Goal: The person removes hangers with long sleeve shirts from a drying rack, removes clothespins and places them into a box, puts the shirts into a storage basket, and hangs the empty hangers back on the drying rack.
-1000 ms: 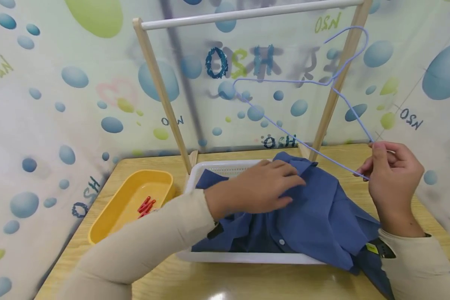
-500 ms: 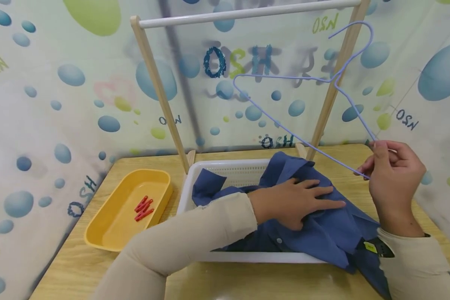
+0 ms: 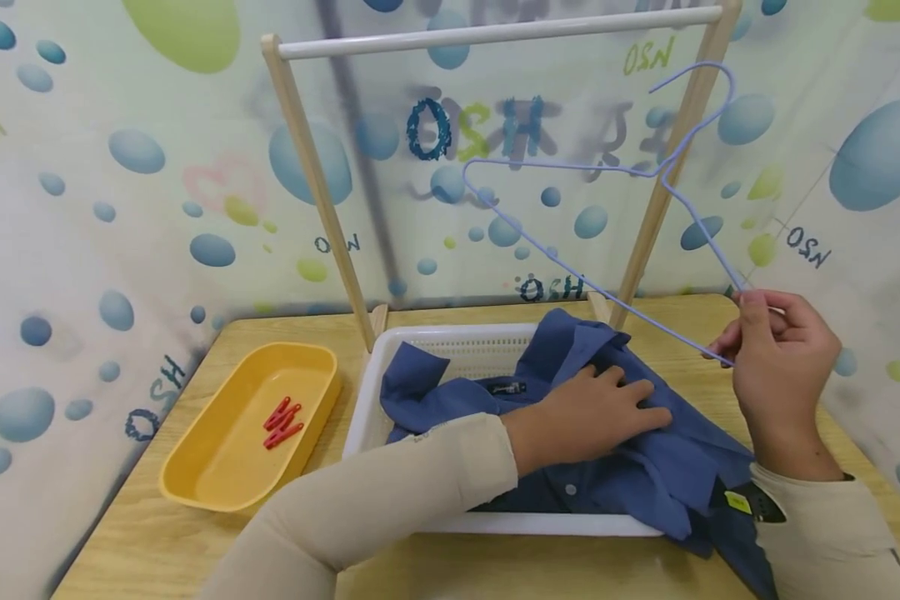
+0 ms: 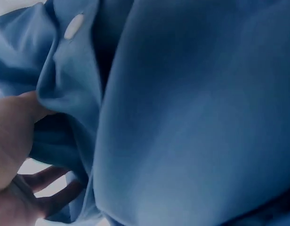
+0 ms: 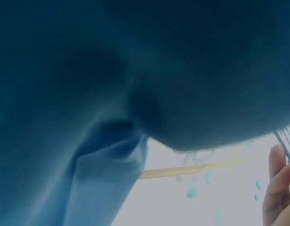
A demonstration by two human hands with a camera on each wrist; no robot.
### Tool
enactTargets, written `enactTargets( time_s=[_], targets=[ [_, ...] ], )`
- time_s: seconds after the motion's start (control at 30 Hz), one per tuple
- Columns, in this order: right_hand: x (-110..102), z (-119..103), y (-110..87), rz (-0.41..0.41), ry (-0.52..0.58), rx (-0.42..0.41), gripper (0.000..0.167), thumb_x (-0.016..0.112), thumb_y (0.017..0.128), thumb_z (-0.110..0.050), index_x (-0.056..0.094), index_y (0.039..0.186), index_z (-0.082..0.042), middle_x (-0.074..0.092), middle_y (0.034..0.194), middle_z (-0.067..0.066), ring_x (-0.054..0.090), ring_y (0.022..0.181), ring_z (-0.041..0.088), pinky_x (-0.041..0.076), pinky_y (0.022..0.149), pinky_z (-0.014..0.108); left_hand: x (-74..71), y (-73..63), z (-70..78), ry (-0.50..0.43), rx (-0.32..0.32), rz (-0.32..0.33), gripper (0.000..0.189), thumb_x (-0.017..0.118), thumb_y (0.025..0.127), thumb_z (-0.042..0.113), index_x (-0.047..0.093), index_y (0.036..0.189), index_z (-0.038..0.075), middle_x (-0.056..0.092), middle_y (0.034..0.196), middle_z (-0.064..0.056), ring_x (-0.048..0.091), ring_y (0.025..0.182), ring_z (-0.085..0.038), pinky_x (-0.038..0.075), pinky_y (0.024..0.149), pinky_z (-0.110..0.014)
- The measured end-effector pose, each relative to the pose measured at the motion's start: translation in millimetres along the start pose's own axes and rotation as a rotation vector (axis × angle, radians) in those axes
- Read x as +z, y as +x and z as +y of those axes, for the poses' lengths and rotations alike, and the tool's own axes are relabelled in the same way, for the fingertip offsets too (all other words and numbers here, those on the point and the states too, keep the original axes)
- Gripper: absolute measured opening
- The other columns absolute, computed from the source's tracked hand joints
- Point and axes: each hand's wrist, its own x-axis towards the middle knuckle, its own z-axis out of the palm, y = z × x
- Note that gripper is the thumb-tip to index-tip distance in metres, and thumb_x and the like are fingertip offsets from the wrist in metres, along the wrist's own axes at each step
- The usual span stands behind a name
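A blue button-up shirt [image 3: 690, 425] lies rumpled in a white plastic basket [image 3: 540, 523], spilling over its right side. My left hand [image 3: 588, 412] grips the shirt with bent fingers near the collar, where a dark label shows. In the left wrist view the left thumb [image 4: 22, 110] goes in under a fold of the cloth by a white button. My right hand [image 3: 783, 358] pinches one end of a thin lavender wire hanger [image 3: 671, 162], held up above the basket with its hook at the top. Shirt cloth [image 5: 182, 84] fills most of the right wrist view.
Behind the basket stands a wooden-legged rack with a white top bar [image 3: 495, 33]. A yellow tray [image 3: 210, 483] with several red clothespins [image 3: 281, 423] sits to the left on the wooden table [image 3: 420, 575]. A patterned curtain backs everything.
My left hand has moved right across the shirt and bent its fingers into the cloth. The collar label has come into view. The hanger stays in my right hand, slightly lower than half a second ago.
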Motion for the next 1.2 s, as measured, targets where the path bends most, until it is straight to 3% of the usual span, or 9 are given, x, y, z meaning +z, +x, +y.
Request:
enactTargets(
  time_s=[0.17,0.3,0.53,0.63,0.77,0.87,0.97,1.07,1.2],
  targets=[
    [0,1,0.1,0.004,0.005,-0.002,0.024,0.071,0.091,-0.017,0.07,0.098,0.006,0.063,0.056,0.004,0.056,0.04,0.012,0.049,0.046,0.016,2.4,3.4,-0.3,-0.027,0.006,0.062,0.035,0.047,0.107,0.027,0.05,0.141,0.033,0.056,0.137,0.005,0.062,0.113,-0.014,0.052,0.089,-0.028],
    [-1,1,1.1,0.012,-0.013,0.01,0.025,0.071,0.091,-0.017,0.07,0.099,0.007,0.064,0.056,0.003,0.056,0.04,0.012,0.049,0.046,0.016,-0.2,0.6,-4.8,-0.097,0.014,0.092,0.034,0.058,0.102,0.028,0.055,0.136,0.028,0.059,0.129,0.005,0.065,0.103,-0.009,0.052,0.084,-0.021],
    [-5,1,3.9,0.034,-0.001,0.013,0.023,0.071,0.092,-0.017,0.071,0.099,0.005,0.063,0.056,0.004,0.056,0.04,0.012,0.05,0.048,0.016,-25.9,-14.1,-20.3,-0.231,-0.055,0.138,0.045,0.069,0.095,0.029,0.053,0.137,0.025,0.057,0.128,0.004,0.062,0.104,-0.008,0.053,0.082,-0.019],
    [-6,1,4.6,0.032,-0.014,-0.001,0.022,0.07,0.092,-0.018,0.071,0.099,0.003,0.062,0.055,0.004,0.056,0.04,0.013,0.051,0.048,0.016,-39.4,-25.0,-28.9,-0.25,-0.104,0.154,0.05,0.067,0.096,0.024,0.051,0.143,0.03,0.056,0.123,0.003,0.059,0.094,-0.008,0.05,0.073,-0.019],
    [-6,-1,4.6,0.033,-0.09,-0.021,0.02,0.067,0.094,-0.018,0.072,0.1,0.0,0.063,0.055,0.0,0.056,0.04,0.01,0.05,0.049,0.015,-54.2,-44.5,-42.6,-0.249,-0.172,0.304,0.045,0.061,0.097,0.011,0.06,0.136,0.034,0.053,0.115,-0.001,0.053,0.083,-0.011,0.044,0.066,-0.022],
    [-6,-3,4.3,0.034,-0.096,-0.029,0.019,0.067,0.095,-0.018,0.072,0.099,0.0,0.063,0.056,-0.001,0.056,0.04,0.009,0.05,0.049,0.014,-61.2,-60.2,-54.8,-0.283,-0.209,0.49,0.035,0.059,0.094,0.002,0.073,0.116,0.026,0.053,0.118,-0.005,0.055,0.087,-0.015,0.046,0.072,-0.024],
    [-5,-5,3.8,0.029,-0.036,-0.028,0.021,0.068,0.094,-0.017,0.071,0.099,0.003,0.063,0.055,0.002,0.056,0.04,0.011,0.051,0.049,0.015,-66.3,-74.2,-67.2,-0.321,-0.246,0.638,0.025,0.059,0.093,-0.001,0.075,0.101,0.016,0.054,0.123,-0.01,0.061,0.093,-0.019,0.051,0.077,-0.027],
    [-6,-6,3.3,0.025,-0.005,-0.024,0.023,0.069,0.093,-0.017,0.071,0.099,0.005,0.063,0.054,0.003,0.056,0.04,0.012,0.051,0.049,0.016,-68.5,-86.0,-78.4,-0.33,-0.309,0.715,0.02,0.058,0.094,-0.001,0.073,0.099,0.011,0.056,0.122,-0.013,0.063,0.094,-0.022,0.052,0.077,-0.029],
    [-6,-6,3.0,0.025,-0.009,-0.017,0.022,0.069,0.093,-0.017,0.071,0.099,0.003,0.063,0.054,0.002,0.056,0.04,0.011,0.051,0.049,0.015,-66.2,-99.9,-89.4,-0.343,-0.43,0.775,0.017,0.055,0.097,0.002,0.072,0.098,0.007,0.057,0.112,-0.013,0.062,0.083,-0.022,0.052,0.072,-0.032]
  ],
)
